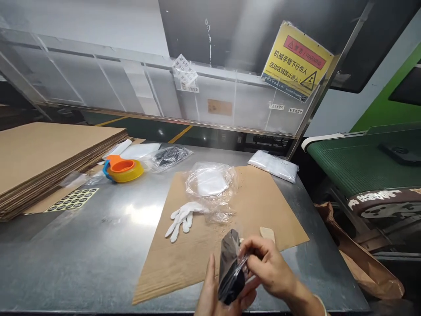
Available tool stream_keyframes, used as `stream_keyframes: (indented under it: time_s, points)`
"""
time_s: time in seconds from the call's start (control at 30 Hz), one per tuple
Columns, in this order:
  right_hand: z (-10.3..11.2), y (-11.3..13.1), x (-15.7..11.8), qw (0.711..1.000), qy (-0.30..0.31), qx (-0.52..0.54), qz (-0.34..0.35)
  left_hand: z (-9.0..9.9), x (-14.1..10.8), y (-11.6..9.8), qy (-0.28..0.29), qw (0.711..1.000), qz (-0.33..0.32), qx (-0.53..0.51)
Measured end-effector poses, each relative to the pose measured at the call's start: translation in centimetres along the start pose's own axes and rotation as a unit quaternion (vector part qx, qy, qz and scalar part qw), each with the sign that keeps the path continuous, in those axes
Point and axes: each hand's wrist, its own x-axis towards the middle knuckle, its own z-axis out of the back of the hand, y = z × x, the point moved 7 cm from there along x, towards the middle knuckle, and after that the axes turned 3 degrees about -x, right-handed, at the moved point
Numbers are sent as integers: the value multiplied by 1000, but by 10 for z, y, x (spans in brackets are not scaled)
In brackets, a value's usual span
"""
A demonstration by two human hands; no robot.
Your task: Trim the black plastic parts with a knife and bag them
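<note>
At the near edge of the table, a black item in a clear plastic bag (230, 267) stands tilted between my hands; its exact kind cannot be made out. My left hand (212, 294) is wrapped round its lower part, thumb pointing up along the side. With bent fingers, my right hand (271, 267) pinches the thin film on the right side of the bag. A small beige piece (267, 234) lies just behind my right hand. Farther off, a white glove (184, 219) rests on the cardboard sheet (194, 261), beside crumpled clear plastic bags (210, 180).
Stacked cardboard (59, 153) stands at the left, near a sheet of round stickers (72, 199) and an orange-yellow tape dispenser (124, 169). A white plastic packet (273, 166) lies at the back right. A green conveyor belt (355, 153) runs along the right, and a clear screen stands behind.
</note>
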Motion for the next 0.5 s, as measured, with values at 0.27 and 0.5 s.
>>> stream_keyframes:
  time_s: [0.27, 0.5]
  points:
    - [18, -58, -85, 967, -167, -188, 39, -19, 22, 8, -83, 996, -28, -13]
    - [59, -114, -159, 918, -273, 261, -123, -8, 29, 102, 7, 945, 162, 284]
